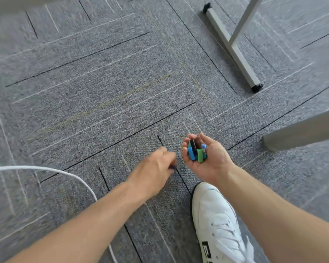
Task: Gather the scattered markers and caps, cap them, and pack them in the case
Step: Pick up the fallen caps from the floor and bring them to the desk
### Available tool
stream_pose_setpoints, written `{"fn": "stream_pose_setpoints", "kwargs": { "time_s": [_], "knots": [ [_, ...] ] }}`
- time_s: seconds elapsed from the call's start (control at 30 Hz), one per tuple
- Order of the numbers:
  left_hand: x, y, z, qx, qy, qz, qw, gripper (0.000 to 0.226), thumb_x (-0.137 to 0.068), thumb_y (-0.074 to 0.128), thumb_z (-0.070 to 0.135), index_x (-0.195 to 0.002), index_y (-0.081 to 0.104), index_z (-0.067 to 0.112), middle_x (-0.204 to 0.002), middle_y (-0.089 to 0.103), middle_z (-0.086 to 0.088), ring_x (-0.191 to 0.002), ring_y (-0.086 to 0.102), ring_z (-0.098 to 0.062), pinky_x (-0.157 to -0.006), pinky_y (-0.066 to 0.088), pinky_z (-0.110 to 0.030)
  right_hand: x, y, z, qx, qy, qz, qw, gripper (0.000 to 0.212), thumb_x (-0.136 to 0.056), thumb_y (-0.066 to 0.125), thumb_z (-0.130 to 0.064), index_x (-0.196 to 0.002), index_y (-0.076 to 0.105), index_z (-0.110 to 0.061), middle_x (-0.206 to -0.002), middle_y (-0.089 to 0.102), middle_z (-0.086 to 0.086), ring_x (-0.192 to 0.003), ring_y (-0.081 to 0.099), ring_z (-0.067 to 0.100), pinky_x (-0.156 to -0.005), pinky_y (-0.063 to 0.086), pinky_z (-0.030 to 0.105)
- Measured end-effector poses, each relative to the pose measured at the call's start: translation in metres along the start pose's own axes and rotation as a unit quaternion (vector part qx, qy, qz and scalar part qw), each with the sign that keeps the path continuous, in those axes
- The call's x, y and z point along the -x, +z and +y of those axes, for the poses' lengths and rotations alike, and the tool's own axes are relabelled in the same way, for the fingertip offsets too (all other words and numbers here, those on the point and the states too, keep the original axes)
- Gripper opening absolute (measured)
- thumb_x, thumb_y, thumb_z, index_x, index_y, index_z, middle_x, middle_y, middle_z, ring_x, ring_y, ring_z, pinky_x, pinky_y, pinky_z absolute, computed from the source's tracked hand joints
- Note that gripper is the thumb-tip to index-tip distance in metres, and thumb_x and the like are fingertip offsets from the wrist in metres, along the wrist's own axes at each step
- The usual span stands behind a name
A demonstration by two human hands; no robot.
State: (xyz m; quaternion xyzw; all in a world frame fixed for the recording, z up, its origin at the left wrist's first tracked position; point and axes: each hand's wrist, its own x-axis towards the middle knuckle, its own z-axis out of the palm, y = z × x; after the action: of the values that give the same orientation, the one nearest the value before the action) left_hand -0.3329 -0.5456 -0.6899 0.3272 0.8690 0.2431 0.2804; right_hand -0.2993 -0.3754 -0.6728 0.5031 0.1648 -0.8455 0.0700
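R hand (203, 158): palm up, cupped round a pile of caps (197, 151) (blue, green, black).
L hand (156, 168): knuckles up, fingertips pinch a small blue cap (172, 167), close to R hand; blurry, prob a cap.
Feel of caps: prob light, hard, smooth; roll off easy. Best kept in a level cupped palm; single ones pinched by the sides.
Markers, case: not in view.
Near: white shoe (217, 215) just below R hand; white cord (27, 168) on carpet (103, 92), off to the L.
Far: metal leg (242, 63) top R; grey blurry thing (302, 131) at R edge, can't tell what.
In the way: nothing between the hands; cord might snag a foot.
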Motion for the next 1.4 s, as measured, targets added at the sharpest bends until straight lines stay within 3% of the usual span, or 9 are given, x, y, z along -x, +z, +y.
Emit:
{"fn": "stream_pose_setpoints", "kwargs": {
  "time_s": [0.13, 0.27, 0.37, 0.5, 0.63, 0.77, 1.13, 1.33, 1.4],
  "knots": [
    [-0.017, -0.040, 0.032, 0.063, 0.050, 0.077, 0.994, 0.009, -0.097, 0.068, 0.023, -0.102, 0.062, 0.019, -0.102, 0.059, 0.006, -0.090, 0.062, -0.009, -0.082, 0.060, -0.028, 0.003, 0.000, 0.005, 0.009, -0.003, -0.030, 0.999, 0.044, -0.108, 0.043, -0.040, -0.091, 0.067, -0.007, -0.087, 0.071, 0.015, -0.077, 0.068, 0.025, -0.064, 0.060, 0.032],
    [-0.024, -0.065, 0.057, 0.016, 0.110, 0.042, 0.993, 0.023, -0.091, 0.074, 0.032, -0.107, 0.060, 0.024, -0.106, 0.055, 0.007, -0.091, 0.060, -0.013, -0.084, 0.058, -0.038, 0.014, 0.015, 0.008, 0.009, 0.026, -0.099, 0.995, 0.032, -0.093, 0.055, -0.029, -0.075, 0.072, -0.008, -0.070, 0.069, 0.006, -0.061, 0.071, 0.018, -0.053, 0.058, 0.026],
    [-0.021, -0.085, 0.043, 0.017, 0.107, 0.066, 0.992, 0.038, -0.087, 0.079, 0.036, -0.120, 0.060, 0.028, -0.112, 0.057, 0.008, -0.085, 0.063, -0.006, -0.079, 0.060, -0.030, 0.013, 0.022, 0.007, 0.003, 0.028, -0.107, 0.994, 0.032, -0.097, 0.056, -0.031, -0.079, 0.072, -0.009, -0.082, 0.072, 0.008, -0.067, 0.071, 0.018, -0.057, 0.058, 0.026],
    [-0.014, -0.112, -0.005, 0.010, -0.011, 0.126, 0.992, 0.027, -0.097, 0.062, 0.040, -0.117, 0.062, 0.021, -0.104, 0.061, 0.007, -0.080, 0.062, -0.003, -0.066, 0.054, -0.020, 0.014, 0.027, 0.006, -0.029, 0.033, -0.076, 0.996, 0.035, -0.104, 0.051, -0.031, -0.073, 0.056, -0.014, -0.078, 0.067, 0.005, -0.061, 0.061, 0.014, -0.045, 0.052, 0.019],
    [0.015, -0.124, -0.050, -0.130, -0.165, 0.018, 0.978, 0.026, -0.100, 0.059, 0.041, -0.112, 0.064, 0.019, -0.110, 0.062, 0.002, -0.094, 0.062, -0.013, -0.079, 0.050, -0.024, 0.031, 0.038, 0.009, -0.038, 0.052, -0.059, 0.996, 0.032, -0.103, 0.053, -0.033, -0.077, 0.057, -0.013, -0.076, 0.063, 0.002, -0.061, 0.057, 0.011, -0.040, 0.047, 0.017],
    [0.058, -0.149, -0.042, -0.233, -0.207, -0.013, 0.950, 0.024, -0.100, 0.059, 0.044, -0.108, 0.062, 0.021, -0.104, 0.059, 0.006, -0.090, 0.060, -0.012, -0.071, 0.043, -0.023, 0.075, 0.064, 0.007, -0.057, 0.056, -0.073, 0.994, 0.031, -0.102, 0.055, -0.033, -0.078, 0.057, -0.013, -0.076, 0.063, 0.003, -0.059, 0.059, 0.011, -0.040, 0.050, 0.021],
    [0.165, -0.270, 0.137, -0.268, -0.196, 0.019, 0.943, 0.034, -0.100, 0.057, 0.048, -0.117, 0.058, 0.020, -0.113, 0.058, 0.000, -0.102, 0.057, -0.019, -0.090, 0.052, -0.036, 0.310, 0.090, -0.018, -0.126, -0.017, -0.094, 0.987, 0.048, -0.103, 0.051, -0.027, -0.060, 0.062, -0.007, -0.074, 0.062, 0.005, -0.064, 0.056, 0.012, -0.042, 0.052, 0.021],
    [0.232, -0.300, 0.244, -0.288, -0.185, 0.063, 0.937, 0.040, -0.100, 0.054, 0.051, -0.123, 0.056, 0.019, -0.126, 0.058, -0.005, -0.114, 0.058, -0.027, -0.087, 0.052, -0.042, 0.427, 0.066, -0.027, -0.135, -0.074, -0.106, 0.982, 0.016, -0.101, 0.051, -0.019, -0.089, 0.059, -0.011, -0.071, 0.060, 0.007, -0.055, 0.058, 0.015, -0.042, 0.053, 0.022],
    [0.259, -0.301, 0.268, -0.301, -0.178, 0.076, 0.934, 0.041, -0.100, 0.055, 0.051, -0.125, 0.055, 0.018, -0.126, 0.058, -0.006, -0.114, 0.057, -0.027, -0.089, 0.054, -0.044, 0.463, 0.056, -0.022, -0.133, -0.087, -0.105, 0.982, 0.020, -0.102, 0.051, -0.018, -0.086, 0.060, -0.010, -0.069, 0.061, 0.008, -0.057, 0.058, 0.016, -0.042, 0.053, 0.022]
  ]
}}
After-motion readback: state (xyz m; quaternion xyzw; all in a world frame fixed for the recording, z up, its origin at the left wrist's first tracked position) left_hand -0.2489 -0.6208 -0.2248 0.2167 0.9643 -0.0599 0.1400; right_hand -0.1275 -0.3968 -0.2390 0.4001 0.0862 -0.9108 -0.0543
